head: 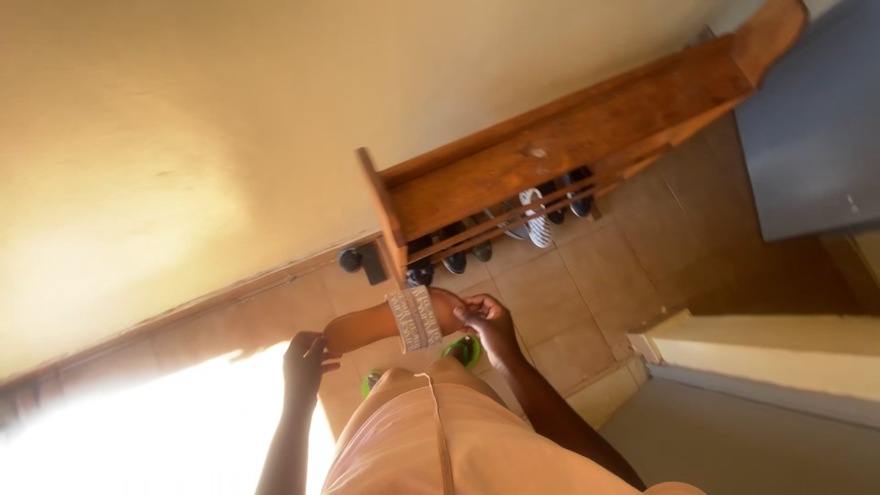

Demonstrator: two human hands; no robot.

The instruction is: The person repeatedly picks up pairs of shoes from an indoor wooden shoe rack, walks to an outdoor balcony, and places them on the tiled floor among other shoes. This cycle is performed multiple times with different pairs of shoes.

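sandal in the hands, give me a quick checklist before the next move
1. Right hand grips one end of the sandal: ok.
2. Left hand touches the other end: ok, though whether it grips, cannot tell.
3. Sandal strap intact: cannot tell, glare.
4. Shoe rack has a free slot: cannot tell, shoes fill the visible row.
5. Floor between feet and rack free: ok.

shoes (536, 225) half hidden under the wooden rack (559, 151); green-sandalled feet (463, 349) mostly covered by the sandal (399, 321).
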